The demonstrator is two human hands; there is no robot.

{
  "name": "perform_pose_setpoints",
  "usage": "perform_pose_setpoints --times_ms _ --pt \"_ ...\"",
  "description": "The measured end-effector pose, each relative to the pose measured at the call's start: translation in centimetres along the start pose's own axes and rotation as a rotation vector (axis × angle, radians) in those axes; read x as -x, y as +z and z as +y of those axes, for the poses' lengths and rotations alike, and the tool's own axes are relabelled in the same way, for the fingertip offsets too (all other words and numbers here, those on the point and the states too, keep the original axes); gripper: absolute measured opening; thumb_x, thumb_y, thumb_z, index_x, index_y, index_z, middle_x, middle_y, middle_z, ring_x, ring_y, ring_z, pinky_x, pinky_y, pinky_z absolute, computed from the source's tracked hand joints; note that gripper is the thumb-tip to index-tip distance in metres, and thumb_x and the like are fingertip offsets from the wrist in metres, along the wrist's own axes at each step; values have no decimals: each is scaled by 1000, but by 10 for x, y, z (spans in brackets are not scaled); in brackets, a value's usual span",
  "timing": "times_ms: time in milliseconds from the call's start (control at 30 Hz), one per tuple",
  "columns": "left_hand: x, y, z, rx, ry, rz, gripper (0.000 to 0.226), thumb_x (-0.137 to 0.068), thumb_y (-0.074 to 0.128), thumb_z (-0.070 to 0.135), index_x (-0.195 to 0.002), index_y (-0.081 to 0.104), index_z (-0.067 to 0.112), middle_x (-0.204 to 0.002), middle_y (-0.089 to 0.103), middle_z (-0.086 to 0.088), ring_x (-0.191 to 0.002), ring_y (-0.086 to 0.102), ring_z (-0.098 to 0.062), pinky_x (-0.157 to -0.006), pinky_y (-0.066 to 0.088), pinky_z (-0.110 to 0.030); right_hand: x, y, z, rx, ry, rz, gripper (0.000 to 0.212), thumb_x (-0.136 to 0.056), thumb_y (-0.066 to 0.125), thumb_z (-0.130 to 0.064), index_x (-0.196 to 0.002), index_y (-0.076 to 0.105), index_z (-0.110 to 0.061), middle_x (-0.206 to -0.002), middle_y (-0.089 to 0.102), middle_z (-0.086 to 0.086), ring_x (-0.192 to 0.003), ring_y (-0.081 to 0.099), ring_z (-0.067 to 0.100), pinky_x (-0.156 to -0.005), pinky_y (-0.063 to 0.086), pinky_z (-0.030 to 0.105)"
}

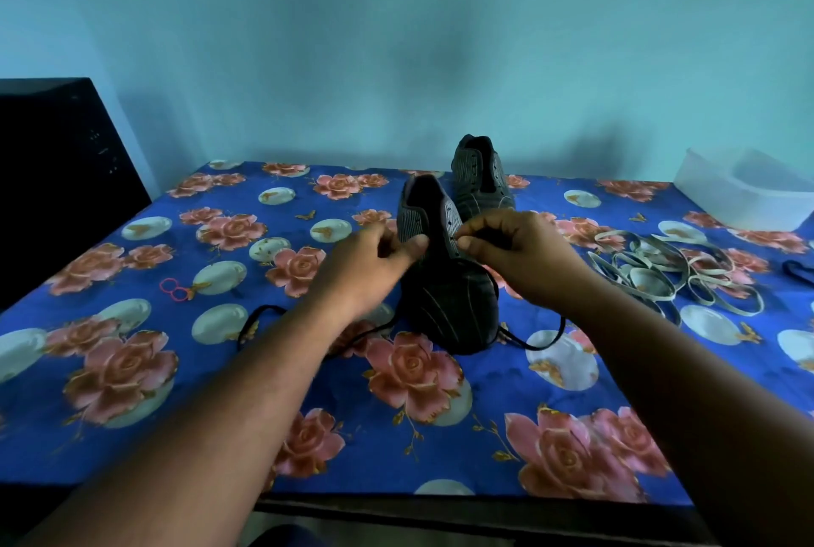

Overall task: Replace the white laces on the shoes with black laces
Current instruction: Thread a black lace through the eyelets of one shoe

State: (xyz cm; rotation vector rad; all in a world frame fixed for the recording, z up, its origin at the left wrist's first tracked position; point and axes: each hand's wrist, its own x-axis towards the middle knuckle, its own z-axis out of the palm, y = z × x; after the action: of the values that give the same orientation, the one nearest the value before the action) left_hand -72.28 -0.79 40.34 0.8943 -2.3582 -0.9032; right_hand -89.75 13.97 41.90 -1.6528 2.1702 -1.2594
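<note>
A dark striped shoe [449, 304] stands in the middle of the table, toe toward me. My left hand [374, 264] grips its left eyelet flap. My right hand [515, 251] pinches the black lace at the right row of eyelets. The black lace [260, 317] trails from under the shoe to the left and loops out on the right side near the toe. A second dark shoe [480, 176] stands behind it with no lace in its eyelets. The removed white laces [660, 273] lie in a loose tangle to the right.
The table carries a blue cloth with pink roses [132, 370]. A clear plastic container [749, 189] sits at the far right. Small pink rubber bands [174, 288] lie at the left. A black box [57, 176] stands at the far left. Another dark lace end [797, 271] shows at the right edge.
</note>
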Motion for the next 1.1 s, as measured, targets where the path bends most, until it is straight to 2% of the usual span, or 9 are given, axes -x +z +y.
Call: perform_pose_setpoints --times_ms 67,133,267,433,500,633,767,900,1100 --pt "-6 6 12 28 -73 -73 59 -82 59 78 -108 54 26 -97 62 9 -89 62 -12 -79 55 -36 -6 6 1 33 -14 -30 6 -94 71 -35 -98 72 -31 -83 72 -11 -77 67 6 -68 55 30" --pt "-12 11 19 53 -121 -95 65 -78 70 71 -119 49 25 -106 60 8 -94 62 -13 -81 55 -36 -11 11 3 57 14 -12 9 -92 72 -39 -94 69 -30 -77 68 -12 -69 62 2 -62 49 27" --pt "-23 12 15 21 -123 -47 66 -67 68 68 -115 52 26 -107 63 5 -95 64 -19 -86 56 -44 -18 15 6 106 77 14 25 -90 72 -46 -83 61 -25 -65 60 -7 -55 52 2 -53 39 25" --pt "-32 9 -1 163 -39 -40 39 -85 74 53 -110 60 25 -109 65 8 -101 63 -11 -89 55 -42 -28 19 -1 167 8 -1 36 -98 59 -50 -76 56 -22 -64 53 -5 -54 48 5 -51 33 26" --pt "-32 9 -10 233 -12 -68 35 -87 72 55 -107 62 28 -112 66 10 -103 63 -9 -86 55 -38 -32 18 -4 93 2 -4 34 -102 54 -45 -76 53 -23 -65 52 -8 -57 49 2 -52 33 20" --pt "-26 13 -25 391 -36 1 25 -95 64 49 -106 65 27 -108 69 4 -87 70 -13 -67 54 -33 -32 13 -3 -73 -19 -84 18 -104 55 -25 -94 69 -21 -82 67 -6 -74 62 6 -67 47 21" --pt "-21 20 -22 350 -19 32 25 -93 66 51 -107 63 30 -104 67 11 -90 65 -6 -75 51 -27 -24 12 8 -226 -26 -28 21 -96 68 -13 -101 74 -32 -95 76 -11 -90 71 6 -77 55 16" --pt "-18 30 -16 336 -8 25 35 -83 76 54 -107 59 36 -114 61 10 -92 64 -12 -75 53 -31 -20 13 14 -59 -53 38 17 -89 77 -18 -100 77 -31 -92 76 -18 -88 69 -5 -74 51 11" --pt "-18 32 -14 300 11 103 31 -84 77 45 -107 60 32 -109 61 14 -91 63 -9 -71 46 -27 -21 5 17 240 -187 -13 13 -83 82 -24 -97 81 -24 -87 73 -11 -80 64 3 -67 50 21"
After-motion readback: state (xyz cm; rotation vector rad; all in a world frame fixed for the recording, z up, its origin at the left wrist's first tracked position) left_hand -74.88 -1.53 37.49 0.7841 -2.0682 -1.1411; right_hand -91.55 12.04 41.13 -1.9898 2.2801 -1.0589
